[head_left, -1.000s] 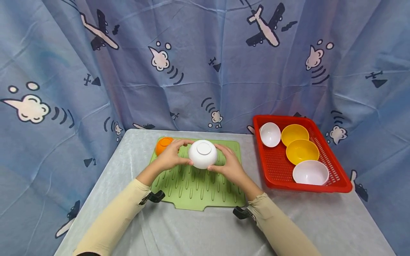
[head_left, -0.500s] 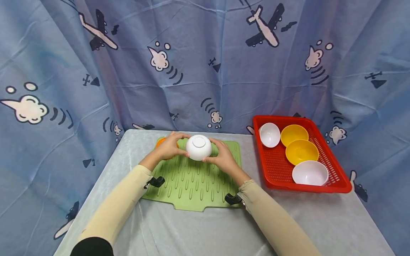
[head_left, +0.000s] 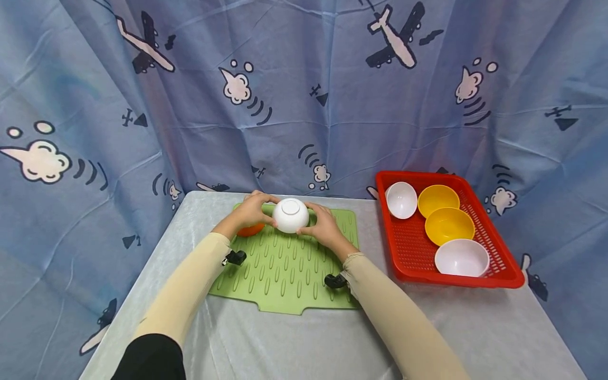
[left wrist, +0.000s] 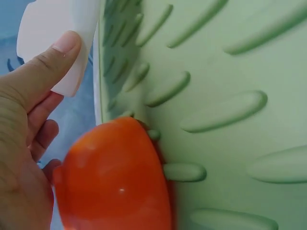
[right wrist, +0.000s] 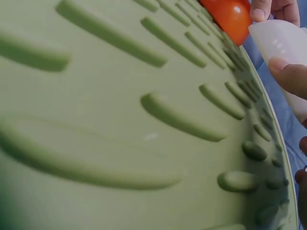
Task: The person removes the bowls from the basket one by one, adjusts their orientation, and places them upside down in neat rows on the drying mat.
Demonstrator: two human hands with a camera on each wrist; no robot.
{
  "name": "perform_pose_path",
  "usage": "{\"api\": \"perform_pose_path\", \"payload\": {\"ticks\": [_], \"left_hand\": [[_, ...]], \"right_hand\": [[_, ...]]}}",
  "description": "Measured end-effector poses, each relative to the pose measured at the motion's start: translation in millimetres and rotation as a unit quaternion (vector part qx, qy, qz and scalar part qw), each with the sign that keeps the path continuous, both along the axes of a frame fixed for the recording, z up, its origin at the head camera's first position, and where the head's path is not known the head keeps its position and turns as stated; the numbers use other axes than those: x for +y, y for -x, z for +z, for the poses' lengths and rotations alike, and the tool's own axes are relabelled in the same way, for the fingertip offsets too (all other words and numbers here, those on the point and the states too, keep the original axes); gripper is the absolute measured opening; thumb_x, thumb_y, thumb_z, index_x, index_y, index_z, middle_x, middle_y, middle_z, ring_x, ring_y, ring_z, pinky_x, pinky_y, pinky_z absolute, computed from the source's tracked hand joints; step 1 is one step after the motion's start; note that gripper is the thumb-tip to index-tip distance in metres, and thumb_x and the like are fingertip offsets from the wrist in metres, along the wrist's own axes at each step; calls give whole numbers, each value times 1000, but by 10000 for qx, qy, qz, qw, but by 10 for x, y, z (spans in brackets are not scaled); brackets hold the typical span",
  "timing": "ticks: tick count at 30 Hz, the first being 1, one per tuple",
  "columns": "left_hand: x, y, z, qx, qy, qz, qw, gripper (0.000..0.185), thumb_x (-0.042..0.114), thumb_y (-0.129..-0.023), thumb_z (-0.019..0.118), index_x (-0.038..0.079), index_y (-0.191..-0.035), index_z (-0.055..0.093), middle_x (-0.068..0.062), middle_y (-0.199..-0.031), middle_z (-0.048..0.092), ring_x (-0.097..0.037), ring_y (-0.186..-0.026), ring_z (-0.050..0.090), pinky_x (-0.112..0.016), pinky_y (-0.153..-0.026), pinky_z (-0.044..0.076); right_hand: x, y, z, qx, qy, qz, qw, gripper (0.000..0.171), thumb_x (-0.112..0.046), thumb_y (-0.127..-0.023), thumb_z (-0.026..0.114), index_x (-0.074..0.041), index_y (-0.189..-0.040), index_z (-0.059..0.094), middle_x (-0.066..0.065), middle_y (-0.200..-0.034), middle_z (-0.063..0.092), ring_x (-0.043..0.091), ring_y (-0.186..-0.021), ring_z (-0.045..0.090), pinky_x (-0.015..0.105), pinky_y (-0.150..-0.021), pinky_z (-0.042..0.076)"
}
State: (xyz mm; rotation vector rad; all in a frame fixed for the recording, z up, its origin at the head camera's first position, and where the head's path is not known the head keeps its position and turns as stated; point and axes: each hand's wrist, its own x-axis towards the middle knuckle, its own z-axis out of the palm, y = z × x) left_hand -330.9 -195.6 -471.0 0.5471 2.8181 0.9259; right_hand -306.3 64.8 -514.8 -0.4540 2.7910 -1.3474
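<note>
A white bowl [head_left: 291, 216], bottom up, is held between both hands over the far part of a green ridged drying mat [head_left: 285, 274]. My left hand [head_left: 253, 209] pinches its left side, thumb at the near rim. On the opposite side my right hand [head_left: 325, 228] grips it in the same way. An orange bowl [head_left: 250, 230], also upside down on the mat, is partly hidden behind the left hand. In the left wrist view the orange bowl [left wrist: 115, 177] lies close beside the left fingers, and the white bowl [left wrist: 57, 38] is above the mat surface.
To the right stands a red basket [head_left: 404, 253] with a small white bowl [head_left: 401, 200], two yellow bowls [head_left: 448, 226] and a larger white bowl [head_left: 462, 257] inside. A pale cloth covers the table [head_left: 266, 348]. Behind it hangs a blue curtain [head_left: 285, 95] with airplane prints.
Both hands have carried the white bowl away from me and slightly left, towards the mat's far edge. The left hand now covers more of the orange bowl.
</note>
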Motion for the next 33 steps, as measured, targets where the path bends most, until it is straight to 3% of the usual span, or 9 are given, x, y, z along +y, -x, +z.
{"api": "perform_pose_path", "payload": {"ticks": [7,14,26,28,33], "left_hand": [[6,66,-87,179,294,-25,9994,68,37,-70,95,24,-131,69,0,-132,63,-27,-120,42,-51,-104,34],[62,79,-94,221,635,-53,9977,63,37,-69,96,24,-125,71,1,-128,65,-26,-116,41,-46,-97,34],[72,102,-91,378,1328,-316,9899,68,42,-73,92,22,-134,68,2,-131,66,-24,-121,43,-46,-99,30],[95,101,-64,401,1248,-361,9907,71,43,-75,91,19,-137,66,1,-134,65,-25,-125,43,-47,-101,28],[226,89,37,303,527,-495,9969,66,42,-83,85,14,-139,64,-4,-133,61,-27,-126,41,-50,-105,25]], "right_hand": [[-19,92,-95,-61,-253,21,9997,93,-27,-73,95,-18,-153,48,8,-153,51,33,-144,36,58,-119,18],[-5,125,-182,141,-548,50,9984,92,-32,-73,94,-16,-152,50,10,-151,54,35,-142,37,57,-119,15],[-38,120,-179,233,-822,125,9963,90,-33,-75,93,-15,-152,50,10,-151,54,34,-143,37,57,-120,13],[-34,118,-181,209,-861,172,9959,90,-34,-76,92,-15,-153,49,10,-152,53,34,-144,36,56,-120,13],[-26,107,-183,163,-896,283,9954,90,-38,-79,89,-15,-154,47,11,-154,51,34,-145,34,58,-119,13]]}}
